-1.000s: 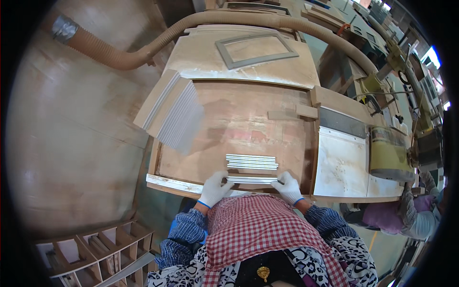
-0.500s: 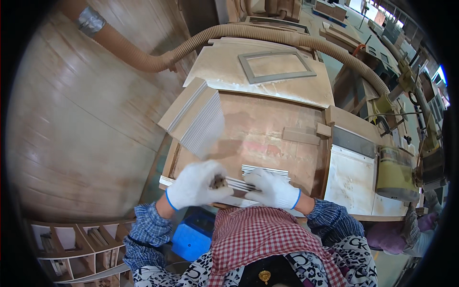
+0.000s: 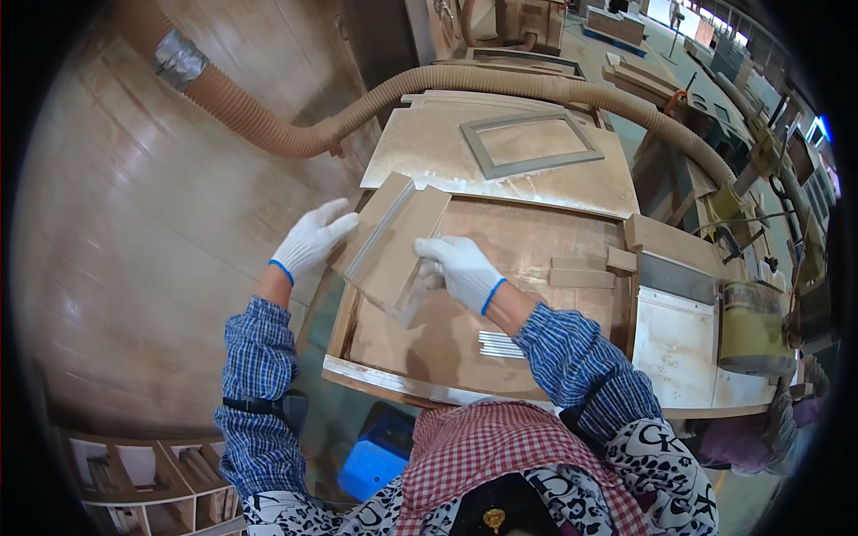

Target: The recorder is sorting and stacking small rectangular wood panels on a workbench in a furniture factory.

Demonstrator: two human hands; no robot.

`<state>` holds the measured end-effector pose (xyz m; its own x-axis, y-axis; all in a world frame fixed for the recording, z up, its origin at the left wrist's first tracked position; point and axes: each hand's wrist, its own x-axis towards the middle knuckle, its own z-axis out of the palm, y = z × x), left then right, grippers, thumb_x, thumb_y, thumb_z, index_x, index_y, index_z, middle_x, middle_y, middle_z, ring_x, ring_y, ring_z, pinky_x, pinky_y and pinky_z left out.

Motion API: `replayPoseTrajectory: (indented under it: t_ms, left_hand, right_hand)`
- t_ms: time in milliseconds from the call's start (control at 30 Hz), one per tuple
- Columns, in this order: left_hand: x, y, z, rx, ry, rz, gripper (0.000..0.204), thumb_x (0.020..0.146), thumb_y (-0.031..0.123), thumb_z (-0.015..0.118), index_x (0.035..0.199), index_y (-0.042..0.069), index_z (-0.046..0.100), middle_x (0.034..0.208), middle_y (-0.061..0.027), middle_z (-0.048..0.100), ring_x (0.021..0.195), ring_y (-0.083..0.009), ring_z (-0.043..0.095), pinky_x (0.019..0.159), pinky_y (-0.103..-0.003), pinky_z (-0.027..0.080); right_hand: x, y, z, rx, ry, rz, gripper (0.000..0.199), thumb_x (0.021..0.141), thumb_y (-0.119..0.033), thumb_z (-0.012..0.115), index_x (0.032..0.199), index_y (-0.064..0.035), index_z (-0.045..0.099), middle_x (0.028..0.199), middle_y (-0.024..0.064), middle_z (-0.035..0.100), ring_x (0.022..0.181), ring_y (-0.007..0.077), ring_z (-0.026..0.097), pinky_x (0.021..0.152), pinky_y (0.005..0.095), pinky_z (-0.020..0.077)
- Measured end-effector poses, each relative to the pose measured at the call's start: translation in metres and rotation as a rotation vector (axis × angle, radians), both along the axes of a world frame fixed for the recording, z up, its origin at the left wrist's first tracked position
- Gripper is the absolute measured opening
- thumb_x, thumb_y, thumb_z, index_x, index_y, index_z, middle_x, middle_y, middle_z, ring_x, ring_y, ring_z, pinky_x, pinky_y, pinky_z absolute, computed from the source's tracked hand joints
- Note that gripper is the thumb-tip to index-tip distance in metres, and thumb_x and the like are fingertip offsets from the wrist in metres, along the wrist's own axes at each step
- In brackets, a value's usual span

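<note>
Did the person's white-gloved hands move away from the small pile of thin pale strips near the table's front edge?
Yes. Both hands, left hand and right hand, left the small pile of thin pale strips and went up-left to the leaning stack of brown boards.

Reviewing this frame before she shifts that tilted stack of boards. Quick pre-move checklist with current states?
1. Left hand on the outer edge of the tilted board stack: ok.
2. Right hand on the stack's near end: ok.
3. Firm grip on the stack: cannot tell, gloves hide the fingers.
4. Stack squared up: not ok, boards are fanned and leaning.
5. Small strips on the worktable lie apart from the stack: ok.
6. Dust hose runs behind the stack, not touching either hand: ok.
</note>
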<state>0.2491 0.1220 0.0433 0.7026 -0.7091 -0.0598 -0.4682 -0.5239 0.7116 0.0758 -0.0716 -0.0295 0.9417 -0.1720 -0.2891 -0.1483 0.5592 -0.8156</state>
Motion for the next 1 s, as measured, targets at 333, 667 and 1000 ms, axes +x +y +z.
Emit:
replayPoseTrajectory:
  t_ms: [333,667,1000]
  left_hand:
    - [0.003,-0.01,-0.026,-0.043,0.112,-0.143,0.078,0.089,0.047,0.063,0.141,-0.008,0.043,0.132,-0.0259,0.058,0.123,-0.0298,0.056,0.104,-0.034,0.042]
    - [-0.014,-0.015,-0.012,-0.045,0.091,-0.138,0.069,0.088,0.039,0.069,0.14,-0.001,0.048,0.117,-0.0189,0.066,0.107,-0.0227,0.063,0.094,-0.033,0.048]
    - [-0.126,-0.008,0.006,-0.4,-0.388,-0.099,0.054,0.084,0.006,0.069,0.135,-0.002,0.053,0.13,-0.0183,0.06,0.12,-0.0265,0.057,0.104,-0.036,0.043]
  right_hand:
    - [0.032,0.0,0.015,-0.181,-0.083,0.018,0.032,0.087,-0.023,0.069,0.111,-0.0011,0.067,0.092,0.0102,0.068,0.078,0.0195,0.066,0.061,0.0327,0.0568]
    - [0.031,-0.017,0.028,-0.918,0.086,0.289,0.051,0.093,-0.046,0.055,0.102,0.0029,0.066,0.083,0.0162,0.071,0.082,0.0278,0.071,0.074,0.0389,0.0546]
    - [-0.179,-0.06,-0.114,-1.199,0.333,0.059,0.036,0.095,-0.041,0.054,0.11,-0.0092,0.06,0.102,0.0219,0.066,0.096,0.0402,0.063,0.084,0.0483,0.0498]
